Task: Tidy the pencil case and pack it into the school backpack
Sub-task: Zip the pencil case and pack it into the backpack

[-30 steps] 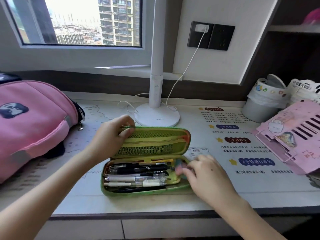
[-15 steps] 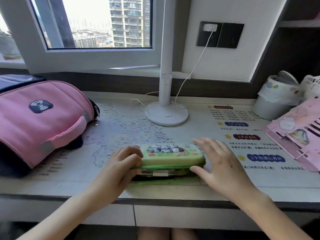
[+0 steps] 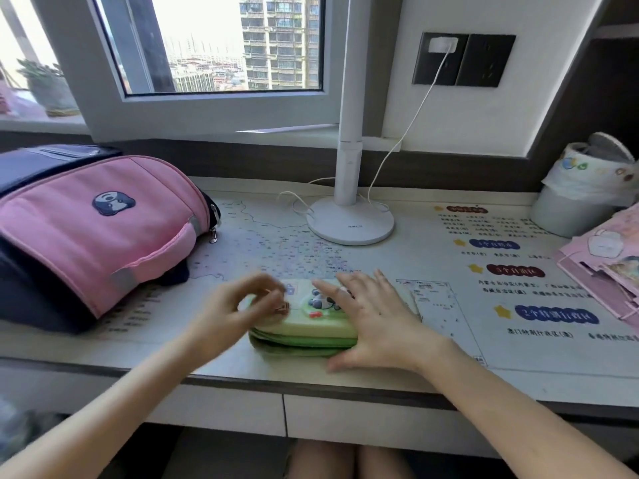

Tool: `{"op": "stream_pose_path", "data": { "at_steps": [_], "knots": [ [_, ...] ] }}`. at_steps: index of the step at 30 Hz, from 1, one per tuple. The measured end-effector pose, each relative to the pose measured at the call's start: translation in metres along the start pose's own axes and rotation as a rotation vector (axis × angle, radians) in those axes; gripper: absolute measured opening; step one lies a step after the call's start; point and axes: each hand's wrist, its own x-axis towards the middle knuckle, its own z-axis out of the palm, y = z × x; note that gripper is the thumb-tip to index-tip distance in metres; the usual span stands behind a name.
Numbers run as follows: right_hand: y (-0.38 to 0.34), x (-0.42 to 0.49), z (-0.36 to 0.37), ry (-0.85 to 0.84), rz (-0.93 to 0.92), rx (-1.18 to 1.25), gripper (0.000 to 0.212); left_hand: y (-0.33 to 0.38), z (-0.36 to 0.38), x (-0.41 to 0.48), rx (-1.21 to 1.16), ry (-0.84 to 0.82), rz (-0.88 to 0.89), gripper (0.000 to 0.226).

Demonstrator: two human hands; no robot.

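The green pencil case [image 3: 304, 327] lies closed near the desk's front edge, its lid showing a panda picture. My right hand [image 3: 377, 316] rests flat on the lid's right half, fingers spread and thumb down at the front side. My left hand [image 3: 238, 312] is at the case's left end, its fingers curled and pinched together on the corner; it is blurred, so what they pinch is unclear. The pink and navy school backpack [image 3: 96, 229] lies on its side at the left of the desk, about a hand's width from the case.
A white lamp base [image 3: 349, 223] with a charging cable stands behind the case. At the right are a grey bin with a plastic liner [image 3: 570, 205] and a pink paper stack [image 3: 608, 267]. A printed mat [image 3: 449, 271] covers the desk.
The case lay open with pens showing; the lid came down and it is now closed. My right hand slid onto the lid, and my left hand moved to the case's left corner.
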Motion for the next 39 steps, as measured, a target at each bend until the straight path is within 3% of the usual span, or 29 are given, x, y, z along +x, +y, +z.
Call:
{"op": "stream_pose_path", "data": {
  "at_steps": [2, 5, 7, 9, 13, 17, 20, 22, 24, 26, 28, 34, 39],
  "knots": [
    [0.000, 0.001, 0.002, 0.018, -0.010, -0.040, 0.103, -0.005, -0.005, 0.021, 0.121, 0.004, -0.133, 0.026],
    [0.001, -0.001, 0.008, 0.095, -0.029, -0.088, 0.094, -0.020, -0.002, 0.042, -0.268, -0.218, -0.492, 0.033],
    [0.001, 0.000, 0.014, 0.139, -0.039, -0.107, 0.090, -0.027, -0.001, 0.050, -0.410, -0.219, -0.565, 0.032],
    [0.001, 0.001, 0.018, 0.186, -0.041, -0.115, 0.088, -0.033, -0.004, 0.056, -0.357, -0.202, -0.577, 0.030],
    [0.001, 0.002, 0.022, 0.251, -0.039, -0.104, 0.086, -0.041, -0.013, 0.055, -0.196, -0.227, -0.538, 0.029],
    [0.004, 0.002, 0.019, 0.190, -0.022, -0.074, 0.093, -0.051, -0.025, 0.049, -0.181, -0.305, -0.521, 0.043],
    [0.004, 0.002, 0.018, 0.172, -0.012, -0.072, 0.092, -0.051, -0.023, 0.050, -0.067, -0.325, -0.499, 0.035],
    [0.003, 0.003, 0.020, 0.197, -0.011, -0.071, 0.090, -0.054, -0.020, 0.047, 0.225, -0.277, -0.344, 0.028],
    [0.003, 0.003, 0.021, 0.211, -0.011, -0.075, 0.089, -0.062, -0.022, 0.039, 0.529, -0.182, -0.035, 0.031],
    [0.003, 0.004, 0.022, 0.236, -0.012, -0.078, 0.087, -0.068, -0.032, 0.025, 0.674, -0.166, 0.183, 0.029],
    [0.003, 0.004, 0.023, 0.257, -0.009, -0.083, 0.086, -0.067, -0.039, 0.009, 0.764, -0.158, 0.258, 0.022],
    [0.001, 0.003, 0.018, 0.187, 0.017, -0.089, 0.090, -0.025, -0.009, -0.054, 0.904, 0.040, 0.216, 0.025],
    [-0.003, 0.003, 0.018, 0.171, 0.045, -0.120, 0.095, 0.004, 0.034, -0.065, 0.738, 0.110, 0.065, 0.031]
  ]
}}
